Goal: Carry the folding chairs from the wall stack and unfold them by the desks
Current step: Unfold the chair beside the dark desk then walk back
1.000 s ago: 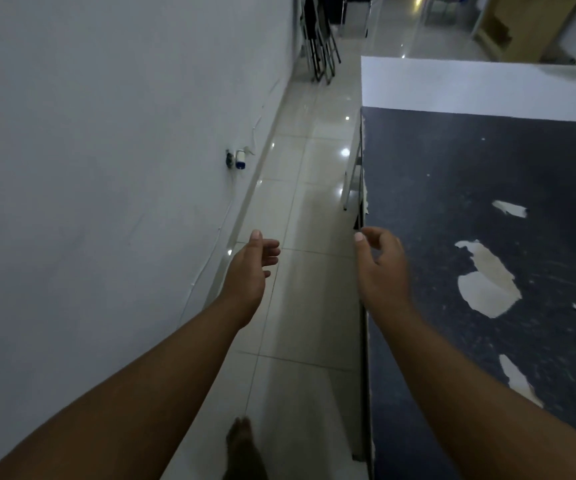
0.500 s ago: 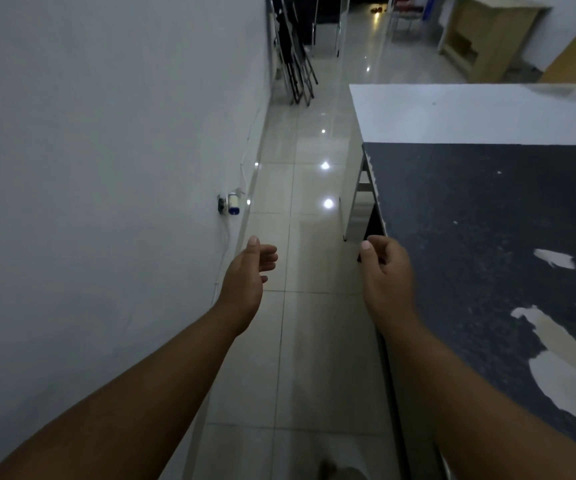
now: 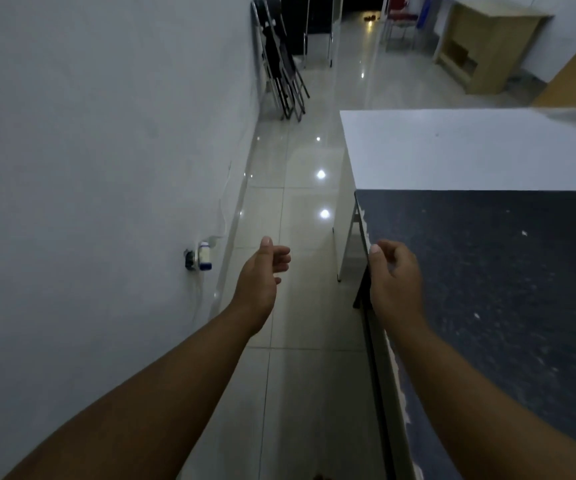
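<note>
**Folding chairs (image 3: 281, 69) lean on the far wall (image 3: 89, 168), no grip on them**

Low on the wall, a white plug (image 3: 204, 259) sits beside a dark socket (image 3: 189, 259), and a thin cable runs up from it. Right of that, the left hand (image 3: 260, 275) hangs over the tiled floor (image 3: 300, 313), thumb up and fingers loosely curled, its grip on nothing. Far ahead, the black chairs stand folded on the floor, tilted against the wall, well apart from both hands. The right hand (image 3: 395, 278) is over the left edge of the dark bench (image 3: 504, 271), fingers loosely curled, its grip also on nothing. Whether it touches that edge cannot be told. The dark top is speckled, with pale chipped patches along its left edge and near its right side. A white bench (image 3: 470, 150) butts against its far edge. Beyond that, at the far right, stand a red chair (image 3: 400, 15) and a wooden cabinet (image 3: 487, 46).
</note>
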